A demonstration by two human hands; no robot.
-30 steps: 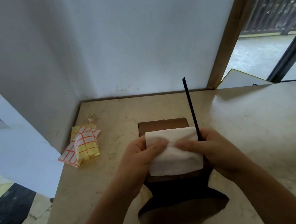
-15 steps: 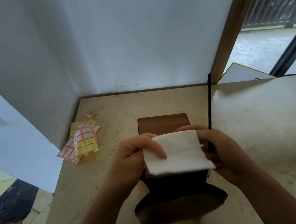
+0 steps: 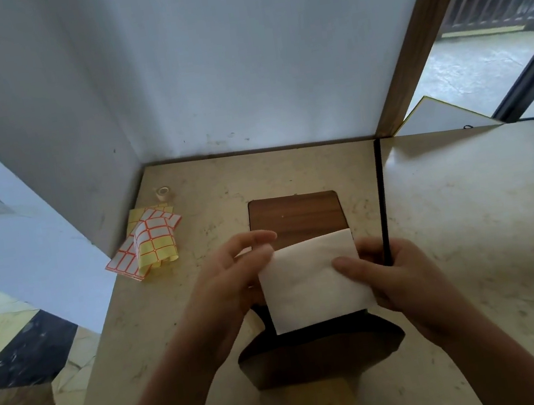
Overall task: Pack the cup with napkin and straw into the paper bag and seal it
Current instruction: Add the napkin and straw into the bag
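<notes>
Both hands meet over the dark bag [image 3: 323, 357] on the desk [image 3: 469, 224]. Right hand [image 3: 397, 273] pinches the napkin [image 3: 309, 286] and grips the straw [image 3: 381, 199], whose long axis stands upright. Left hand [image 3: 231, 277], fingers loosely curled, seems only to touch the napkin's left edge. Bag mouth lies just below the grip.

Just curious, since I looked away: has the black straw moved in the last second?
Yes. The straw has shifted right: it stood over the brown bag before and now stands past its right edge, held by the right hand.
</notes>
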